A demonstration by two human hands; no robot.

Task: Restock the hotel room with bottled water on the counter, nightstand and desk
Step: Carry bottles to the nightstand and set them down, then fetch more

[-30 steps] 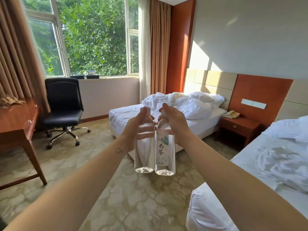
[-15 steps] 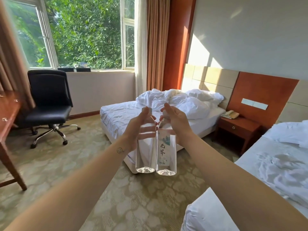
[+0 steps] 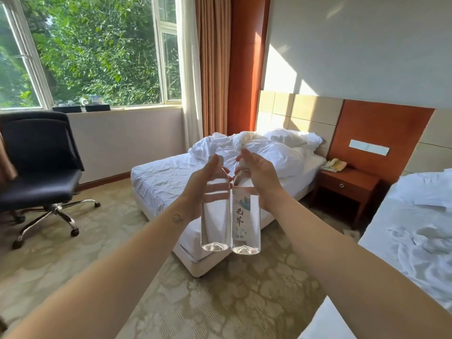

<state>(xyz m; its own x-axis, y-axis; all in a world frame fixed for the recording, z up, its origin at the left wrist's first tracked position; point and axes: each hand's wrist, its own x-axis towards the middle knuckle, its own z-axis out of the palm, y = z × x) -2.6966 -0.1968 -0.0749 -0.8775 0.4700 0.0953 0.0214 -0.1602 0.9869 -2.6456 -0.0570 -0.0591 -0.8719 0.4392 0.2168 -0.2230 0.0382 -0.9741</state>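
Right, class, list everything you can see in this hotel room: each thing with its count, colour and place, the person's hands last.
left bottle: 1, clear, held upright, centre
right bottle: 1, clear, white label, beside it
far bed: 1, white, rumpled, centre
near bed: 1, white, right edge
nightstand: 1, reddish wood, between the beds
telephone: 1, beige, on the nightstand
office chair: 1, black, left, below the window
curtain: 1, orange-brown, right of the window
left hand: 1, grips left bottle
right hand: 1, grips right bottle
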